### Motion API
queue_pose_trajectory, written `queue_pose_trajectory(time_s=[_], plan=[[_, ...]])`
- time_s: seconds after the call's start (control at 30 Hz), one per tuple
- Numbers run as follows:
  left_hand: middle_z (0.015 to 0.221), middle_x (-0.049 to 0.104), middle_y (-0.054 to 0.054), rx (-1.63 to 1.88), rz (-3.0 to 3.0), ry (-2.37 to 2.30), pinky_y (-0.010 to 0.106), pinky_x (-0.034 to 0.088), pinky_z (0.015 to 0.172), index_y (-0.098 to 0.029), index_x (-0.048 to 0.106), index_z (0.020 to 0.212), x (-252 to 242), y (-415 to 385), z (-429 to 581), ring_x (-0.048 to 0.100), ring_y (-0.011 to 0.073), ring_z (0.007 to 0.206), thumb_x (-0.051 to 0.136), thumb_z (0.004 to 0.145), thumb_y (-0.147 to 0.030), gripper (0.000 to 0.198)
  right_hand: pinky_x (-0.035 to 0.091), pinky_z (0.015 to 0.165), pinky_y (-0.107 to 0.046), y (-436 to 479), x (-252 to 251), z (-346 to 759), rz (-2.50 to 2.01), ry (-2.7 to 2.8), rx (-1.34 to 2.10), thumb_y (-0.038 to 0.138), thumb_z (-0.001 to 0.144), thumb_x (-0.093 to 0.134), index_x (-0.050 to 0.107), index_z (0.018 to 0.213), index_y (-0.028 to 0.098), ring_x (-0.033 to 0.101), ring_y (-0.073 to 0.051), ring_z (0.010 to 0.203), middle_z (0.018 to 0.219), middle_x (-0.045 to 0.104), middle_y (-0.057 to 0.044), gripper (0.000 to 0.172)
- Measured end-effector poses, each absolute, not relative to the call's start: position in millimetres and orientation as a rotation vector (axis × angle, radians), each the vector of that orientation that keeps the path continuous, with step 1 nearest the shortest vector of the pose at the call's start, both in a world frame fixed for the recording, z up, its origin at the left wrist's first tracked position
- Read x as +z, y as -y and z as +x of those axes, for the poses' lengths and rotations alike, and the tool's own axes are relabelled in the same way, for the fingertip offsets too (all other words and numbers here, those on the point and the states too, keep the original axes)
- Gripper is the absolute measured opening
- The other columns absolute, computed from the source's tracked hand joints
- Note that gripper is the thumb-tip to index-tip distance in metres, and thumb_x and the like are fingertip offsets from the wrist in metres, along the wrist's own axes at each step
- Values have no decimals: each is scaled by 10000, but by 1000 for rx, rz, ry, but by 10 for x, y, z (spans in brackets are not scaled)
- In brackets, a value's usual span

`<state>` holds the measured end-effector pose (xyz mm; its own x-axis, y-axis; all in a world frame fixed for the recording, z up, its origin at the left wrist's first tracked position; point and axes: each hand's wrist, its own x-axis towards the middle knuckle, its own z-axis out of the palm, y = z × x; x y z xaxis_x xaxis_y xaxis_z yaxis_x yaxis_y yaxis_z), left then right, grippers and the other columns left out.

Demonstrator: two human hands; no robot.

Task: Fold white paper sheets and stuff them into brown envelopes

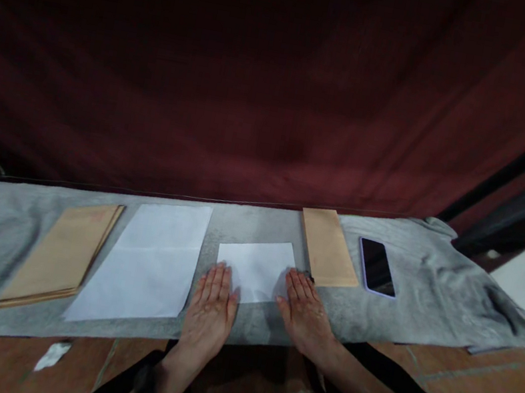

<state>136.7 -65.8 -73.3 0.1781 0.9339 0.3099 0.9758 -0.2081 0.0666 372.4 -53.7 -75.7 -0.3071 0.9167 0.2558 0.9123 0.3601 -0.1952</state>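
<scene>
My left hand (210, 313) lies flat, fingers stretched out together, with its fingertips on the near left edge of a small folded white sheet (258, 265). My right hand (306, 309) also lies flat with spread fingers, touching that sheet's near right corner. Neither hand holds anything. The sheet rests on a grey cloth (419, 285) covering a low surface.
A larger white sheet (149, 261) lies to the left, and a stack of brown envelopes (62, 253) further left. One brown envelope (328, 247) and a dark phone (377, 266) lie to the right. A dark red curtain (261, 88) hangs behind. A crumpled paper scrap (52, 354) sits on the tiled floor.
</scene>
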Motion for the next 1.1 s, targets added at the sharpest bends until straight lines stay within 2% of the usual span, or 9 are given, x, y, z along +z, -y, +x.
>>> queue_pose_trajectory(time_s=[0.17, 0.37, 0.57, 0.87, 1.0, 1.1], plan=[[1599, 368, 168, -450, -2441, 1821, 452, 289, 1234, -47, 334, 1534, -730, 363, 1640, 273, 242, 1512, 295, 1005, -250, 568, 301, 1228, -438, 222, -606, 3476, -1432, 2361, 165, 362, 1082, 219, 371, 1540, 112, 283, -213, 1504, 1612, 341, -96, 544], [1584, 387, 183, -381, -2476, 1840, 484, 306, 1215, -46, 356, 1526, -813, 66, 1749, 264, 264, 1514, 279, 989, -209, 567, 305, 1234, -431, -33, -729, 3205, -1429, 2355, 259, 329, 1080, 235, 396, 1530, 129, 325, -191, 1486, 1577, 404, -100, 519], [1584, 391, 166, -345, -2394, 1886, 472, 273, 1228, -61, 390, 1514, -857, -58, 1681, 288, 247, 1508, 292, 976, -197, 564, 280, 1239, -419, -176, -899, 3228, -1488, 2338, 93, 367, 1072, 313, 433, 1513, 149, 338, -198, 1481, 1577, 409, -92, 507], [1566, 397, 204, -326, -2257, 1985, 457, 281, 1221, -9, 409, 1492, -834, -96, 1537, 337, 273, 1486, 322, 973, -257, 582, 336, 1178, -488, -248, -1011, 3366, -1651, 2198, -118, 399, 1055, 355, 416, 1497, 20, 394, -310, 1445, 1544, 426, -211, 586], [1551, 407, 226, -335, -2172, 2059, 483, 320, 1197, 9, 416, 1484, -832, -69, 1473, 353, 301, 1475, 330, 972, -280, 594, 368, 1139, -528, -233, -1029, 3423, -1749, 2110, -159, 413, 1047, 340, 420, 1491, 3, 442, -353, 1404, 1505, 459, -256, 610], [1538, 422, 242, -347, -2111, 2106, 468, 330, 1192, 32, 429, 1469, -844, -51, 1439, 387, 312, 1456, 334, 970, -286, 599, 387, 1116, -529, -198, -1034, 3444, -1768, 2069, -180, 354, 1038, 339, 391, 1509, 14, 489, -356, 1360, 1477, 499, -255, 584]])
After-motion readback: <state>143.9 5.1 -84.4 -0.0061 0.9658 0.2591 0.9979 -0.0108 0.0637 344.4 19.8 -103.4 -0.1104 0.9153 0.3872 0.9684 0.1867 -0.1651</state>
